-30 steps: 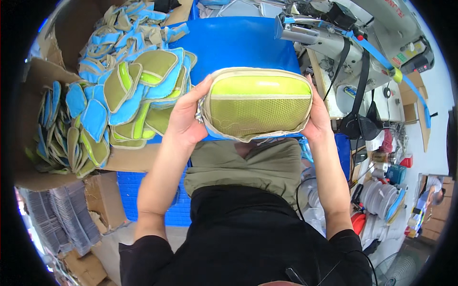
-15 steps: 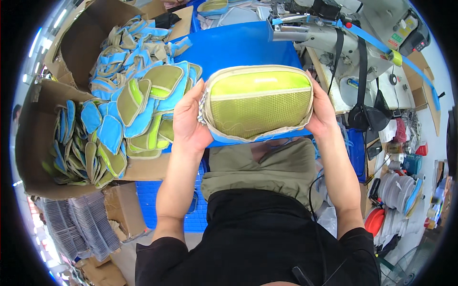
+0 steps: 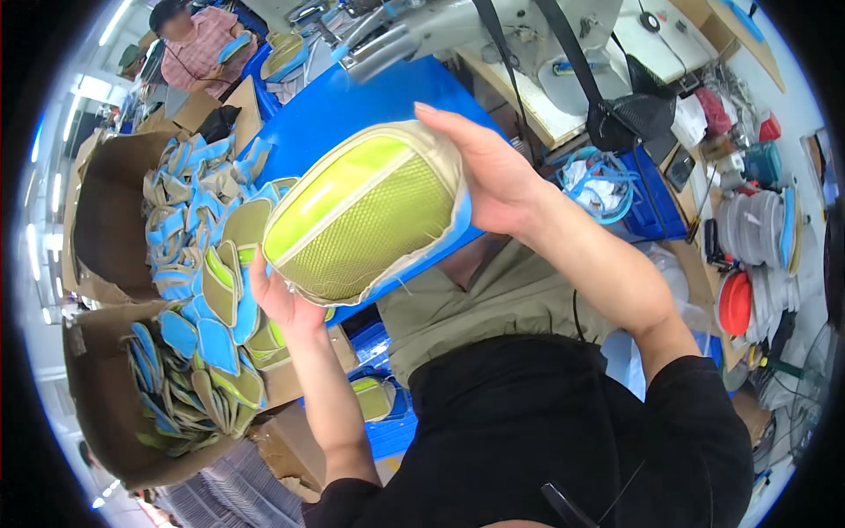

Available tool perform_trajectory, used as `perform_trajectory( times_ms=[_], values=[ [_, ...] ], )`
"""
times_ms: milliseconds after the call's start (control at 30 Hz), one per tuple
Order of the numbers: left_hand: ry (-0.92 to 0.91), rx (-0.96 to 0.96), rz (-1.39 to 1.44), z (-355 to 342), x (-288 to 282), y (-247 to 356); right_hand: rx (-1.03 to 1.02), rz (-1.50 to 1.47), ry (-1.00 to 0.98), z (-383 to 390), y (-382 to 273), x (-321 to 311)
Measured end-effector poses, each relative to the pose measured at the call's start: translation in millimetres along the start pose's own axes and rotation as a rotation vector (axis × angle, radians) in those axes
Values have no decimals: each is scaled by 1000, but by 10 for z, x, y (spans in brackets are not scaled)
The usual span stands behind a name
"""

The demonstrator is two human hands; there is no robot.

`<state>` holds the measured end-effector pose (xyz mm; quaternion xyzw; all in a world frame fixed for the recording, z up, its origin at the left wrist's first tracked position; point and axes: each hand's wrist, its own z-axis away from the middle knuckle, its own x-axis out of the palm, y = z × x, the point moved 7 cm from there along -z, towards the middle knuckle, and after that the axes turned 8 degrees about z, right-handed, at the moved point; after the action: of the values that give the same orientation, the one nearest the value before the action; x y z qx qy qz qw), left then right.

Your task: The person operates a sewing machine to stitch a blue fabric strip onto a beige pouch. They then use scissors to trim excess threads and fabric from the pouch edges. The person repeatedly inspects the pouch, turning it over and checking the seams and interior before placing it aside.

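Observation:
Between my two hands is a rounded lime-green pouch (image 3: 365,211) with a mesh front, a pale strip across it and beige edging; blue shows along its lower edge. It hangs tilted over the blue tabletop (image 3: 431,97), its left end lower. My left hand (image 3: 286,299) grips that lower left end, fingers partly hidden behind it. At the upper right end my right hand (image 3: 493,176) holds on, with most of its fingers out of sight behind the pouch. To the left, flat green and blue pouch panels (image 3: 216,343) lie heaped, close to my left hand.
Two cardboard boxes (image 3: 106,396) on the left hold panels and blue-and-beige strips (image 3: 180,211). A sewing machine (image 3: 440,35) with hanging black straps stands ahead. White reels (image 3: 748,229) are stacked at right. Another person (image 3: 198,53) in a checked shirt is at far left, holding a blue piece.
The pouch has tilted from level, its right end up, and shifted left, still in both hands. The view has turned, bringing another person into sight at the upper left.

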<state>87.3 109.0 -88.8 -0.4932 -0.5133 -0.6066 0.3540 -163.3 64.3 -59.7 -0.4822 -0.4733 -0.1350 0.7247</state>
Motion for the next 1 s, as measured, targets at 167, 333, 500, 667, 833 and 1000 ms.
perform_trajectory(
  times_ms=[167, 333, 500, 667, 833, 1000],
  values=[
    [-7, -25, -18, -37, 24, -17, -39, -3, -54, 27, 7, 40],
    [-4, -27, 31, -41, -10, -23, -57, 35, -30, 42, -7, 15],
    [18, 14, 11, -45, 13, 11, -44, 24, -42, 31, -12, -12],
    [51, -11, -9, 2, 173, -40, -53, 53, -9, -4, 58, -125],
    [-183, -119, 79, -105, 538, -275, 12, -164, -87, -100, 120, -545],
    [-161, -81, 48, -11, 599, -341, 36, -166, -58, -184, 235, -680]
  ],
)
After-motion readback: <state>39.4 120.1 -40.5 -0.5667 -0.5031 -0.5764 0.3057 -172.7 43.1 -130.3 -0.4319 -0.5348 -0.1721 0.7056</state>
